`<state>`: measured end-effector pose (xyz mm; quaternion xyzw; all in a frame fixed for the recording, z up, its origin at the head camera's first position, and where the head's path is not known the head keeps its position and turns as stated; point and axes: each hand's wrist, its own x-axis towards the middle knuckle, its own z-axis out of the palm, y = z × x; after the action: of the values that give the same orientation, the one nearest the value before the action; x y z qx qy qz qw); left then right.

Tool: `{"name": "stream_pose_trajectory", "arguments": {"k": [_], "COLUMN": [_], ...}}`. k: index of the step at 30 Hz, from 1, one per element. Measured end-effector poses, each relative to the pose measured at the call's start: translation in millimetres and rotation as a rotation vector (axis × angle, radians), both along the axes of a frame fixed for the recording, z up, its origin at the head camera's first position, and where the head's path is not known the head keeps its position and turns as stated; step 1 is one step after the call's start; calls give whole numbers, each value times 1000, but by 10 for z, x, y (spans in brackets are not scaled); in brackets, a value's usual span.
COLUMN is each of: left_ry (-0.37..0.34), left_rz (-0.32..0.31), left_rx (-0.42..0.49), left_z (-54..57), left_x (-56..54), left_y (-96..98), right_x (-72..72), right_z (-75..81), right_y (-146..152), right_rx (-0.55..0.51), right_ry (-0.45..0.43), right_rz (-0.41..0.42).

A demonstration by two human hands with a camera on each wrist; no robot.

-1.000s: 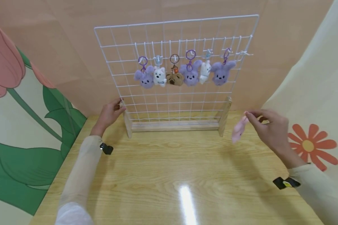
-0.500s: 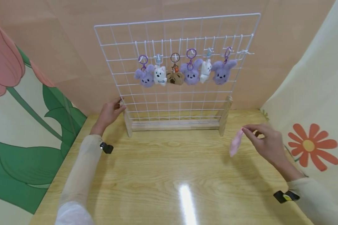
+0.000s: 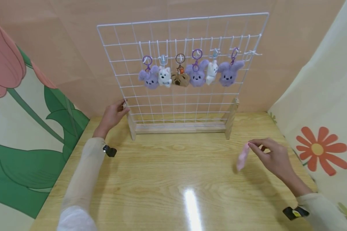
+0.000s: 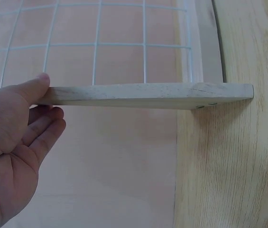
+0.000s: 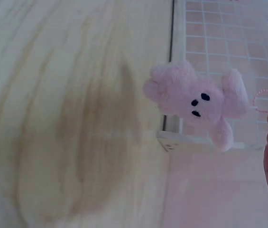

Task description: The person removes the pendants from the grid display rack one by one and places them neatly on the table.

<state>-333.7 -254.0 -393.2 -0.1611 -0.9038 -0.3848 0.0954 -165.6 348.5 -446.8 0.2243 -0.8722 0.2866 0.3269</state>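
In the head view my left hand point(image 3: 113, 115) grips the top of the wooden side support point(image 3: 130, 123) of a white wire grid rack point(image 3: 182, 99). The left wrist view shows the thumb above that support point(image 4: 138, 92) and the fingers beneath. My right hand point(image 3: 274, 157) pinches a pink plush bunny keychain point(image 3: 243, 157) by its cord and holds it over the table, right of the rack. In the right wrist view the bunny point(image 5: 205, 102) has long ears and a pink beaded loop point(image 5: 266, 92) at my fingertips.
Purple plush keychains point(image 3: 197, 77), white ones point(image 3: 164, 77) and a brown one point(image 3: 180, 79) hang from hooks on the grid. White hooks point(image 3: 251, 53) continue at the right end. A red flower point(image 3: 316, 149) is printed on the right-hand backdrop. The wooden table point(image 3: 150, 179) reflects a light.
My right hand has lowered the pink bunny keychain towards the table and nearer to me. My left hand stays on the rack's support.
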Motion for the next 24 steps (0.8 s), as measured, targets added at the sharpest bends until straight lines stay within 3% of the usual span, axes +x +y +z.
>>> {"name": "stream_pose_trajectory", "arguments": {"k": [9, 24], "left_ry": [4, -26], "left_rz": [-3, 6], "left_rx": [0, -24], "left_z": [6, 13], "left_x": [-11, 6], "left_y": [-11, -9], "right_x": [-77, -353], "right_z": [-184, -304], "right_y": [-26, -195], "right_rx": [-5, -41], "right_ry": [0, -129], "right_rz": [-2, -84]}}
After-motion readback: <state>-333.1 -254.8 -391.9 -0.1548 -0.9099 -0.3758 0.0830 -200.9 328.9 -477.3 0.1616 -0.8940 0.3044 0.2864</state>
